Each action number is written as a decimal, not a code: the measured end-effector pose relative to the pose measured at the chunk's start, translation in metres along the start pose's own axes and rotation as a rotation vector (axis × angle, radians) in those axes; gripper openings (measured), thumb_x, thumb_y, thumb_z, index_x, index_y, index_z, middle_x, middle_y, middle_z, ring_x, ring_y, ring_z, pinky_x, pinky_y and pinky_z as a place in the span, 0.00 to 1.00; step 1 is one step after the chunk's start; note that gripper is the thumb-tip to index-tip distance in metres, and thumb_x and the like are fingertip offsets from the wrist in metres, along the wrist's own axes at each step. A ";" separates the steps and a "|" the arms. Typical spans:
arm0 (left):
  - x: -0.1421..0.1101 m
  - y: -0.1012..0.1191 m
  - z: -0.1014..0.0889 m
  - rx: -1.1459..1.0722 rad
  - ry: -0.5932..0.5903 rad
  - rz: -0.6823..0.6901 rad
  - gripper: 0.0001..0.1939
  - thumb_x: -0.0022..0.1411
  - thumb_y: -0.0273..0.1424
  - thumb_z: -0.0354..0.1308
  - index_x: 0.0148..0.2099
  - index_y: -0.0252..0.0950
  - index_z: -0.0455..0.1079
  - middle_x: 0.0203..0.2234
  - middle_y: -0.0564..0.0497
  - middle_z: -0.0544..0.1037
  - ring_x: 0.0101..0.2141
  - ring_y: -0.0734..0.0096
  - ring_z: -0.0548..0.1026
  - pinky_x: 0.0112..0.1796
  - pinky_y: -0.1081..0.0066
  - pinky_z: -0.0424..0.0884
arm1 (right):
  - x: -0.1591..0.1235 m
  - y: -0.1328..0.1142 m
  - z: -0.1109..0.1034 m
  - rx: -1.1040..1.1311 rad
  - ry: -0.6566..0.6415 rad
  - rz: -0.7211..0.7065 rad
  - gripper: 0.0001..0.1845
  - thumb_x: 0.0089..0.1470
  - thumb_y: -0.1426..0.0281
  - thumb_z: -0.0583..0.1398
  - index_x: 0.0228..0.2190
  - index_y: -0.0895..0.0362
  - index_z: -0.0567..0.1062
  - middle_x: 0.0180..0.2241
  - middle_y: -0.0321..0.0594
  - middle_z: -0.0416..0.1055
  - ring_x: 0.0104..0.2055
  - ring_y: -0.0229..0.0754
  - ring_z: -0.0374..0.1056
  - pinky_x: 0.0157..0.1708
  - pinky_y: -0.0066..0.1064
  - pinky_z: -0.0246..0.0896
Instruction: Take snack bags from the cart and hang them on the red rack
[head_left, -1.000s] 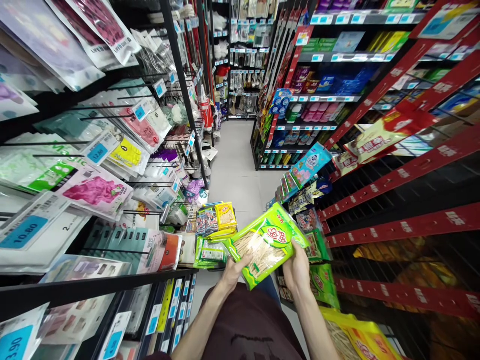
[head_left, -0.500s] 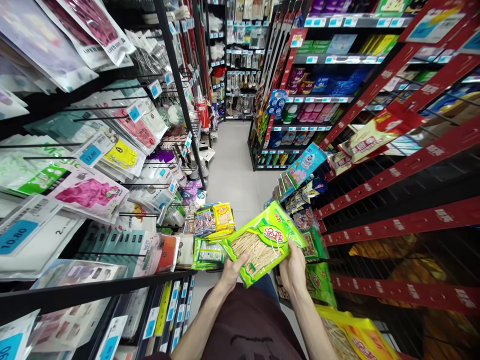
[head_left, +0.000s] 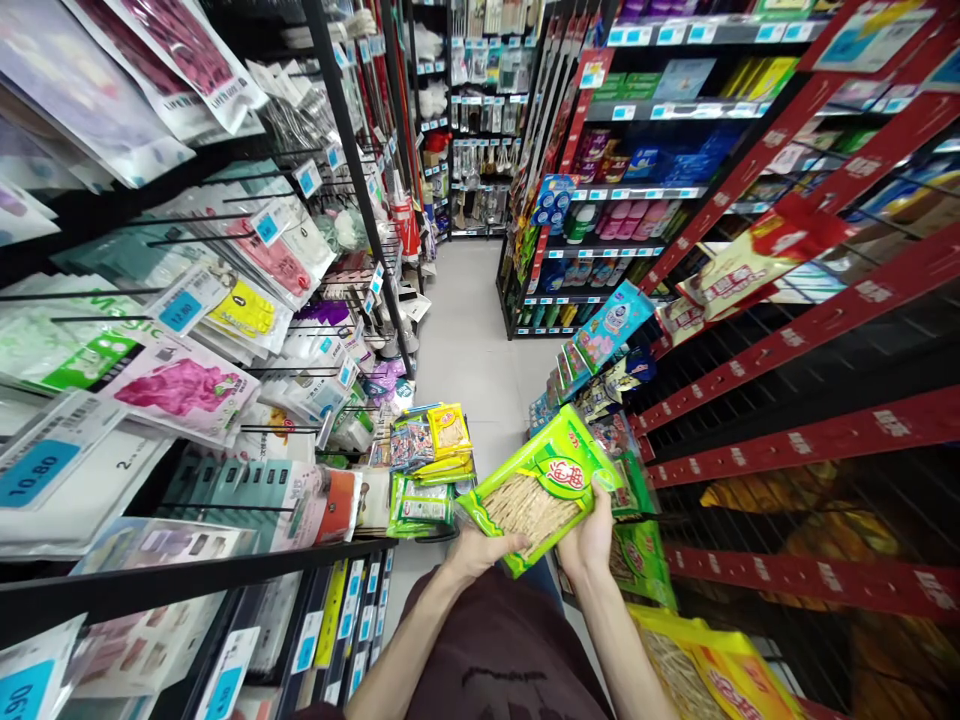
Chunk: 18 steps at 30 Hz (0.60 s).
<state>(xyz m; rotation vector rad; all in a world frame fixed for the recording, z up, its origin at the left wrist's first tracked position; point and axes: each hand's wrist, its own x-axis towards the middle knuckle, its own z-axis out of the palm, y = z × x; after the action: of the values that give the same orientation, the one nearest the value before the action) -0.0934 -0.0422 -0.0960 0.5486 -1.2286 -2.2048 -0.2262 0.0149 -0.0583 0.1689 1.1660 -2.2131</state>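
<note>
Between both hands I hold a green snack bag (head_left: 541, 490) with a clear window showing pale brown sticks; it is tilted, its right end higher. My left hand (head_left: 480, 552) is closed on its lower left edge, thumb lying over the window. The right edge is gripped by my right hand (head_left: 589, 535), whose fingers are partly behind the bag. To the left, a pile of snack packets (head_left: 424, 500) rests in a carrier at shelf level, with a yellow packet (head_left: 450, 430) on top. More green bags (head_left: 637, 560) hang just right of my right hand.
Racks of hanging packages (head_left: 180, 385) line the left, edged by a black post (head_left: 352, 170). On the right stands a display with red strips (head_left: 810, 440), metal hooks and yellow bags (head_left: 712, 665). A grey floor aisle (head_left: 469, 330) runs ahead to stocked shelves (head_left: 487, 130).
The green bag has shifted slightly right in my hands. My left thumb now reaches farther across its front. The right hand has moved up and right a little with it.
</note>
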 end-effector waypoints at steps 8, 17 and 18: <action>0.000 -0.003 0.002 0.007 0.031 0.018 0.35 0.41 0.31 0.73 0.54 0.38 0.71 0.52 0.47 0.74 0.54 0.53 0.70 0.57 0.58 0.66 | -0.004 -0.003 0.002 0.052 0.026 -0.005 0.19 0.53 0.61 0.57 0.43 0.57 0.75 0.38 0.34 0.77 0.40 0.40 0.71 0.46 0.33 0.66; -0.003 -0.010 0.001 -0.001 0.042 0.013 0.36 0.41 0.31 0.73 0.55 0.34 0.70 0.53 0.43 0.73 0.54 0.51 0.70 0.57 0.54 0.64 | -0.003 -0.001 -0.005 0.055 0.049 -0.002 0.20 0.53 0.59 0.57 0.44 0.56 0.74 0.39 0.34 0.76 0.40 0.40 0.71 0.46 0.33 0.65; -0.003 -0.010 0.001 -0.009 0.039 0.011 0.36 0.40 0.31 0.73 0.54 0.34 0.70 0.52 0.43 0.74 0.54 0.50 0.70 0.57 0.54 0.65 | -0.003 -0.001 -0.006 0.055 0.045 0.001 0.20 0.53 0.59 0.57 0.44 0.56 0.74 0.39 0.34 0.76 0.39 0.40 0.71 0.46 0.33 0.65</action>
<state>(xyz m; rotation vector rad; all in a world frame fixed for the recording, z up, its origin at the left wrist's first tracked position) -0.0946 -0.0353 -0.1037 0.5774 -1.1987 -2.1794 -0.2252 0.0215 -0.0596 0.2437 1.1293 -2.2523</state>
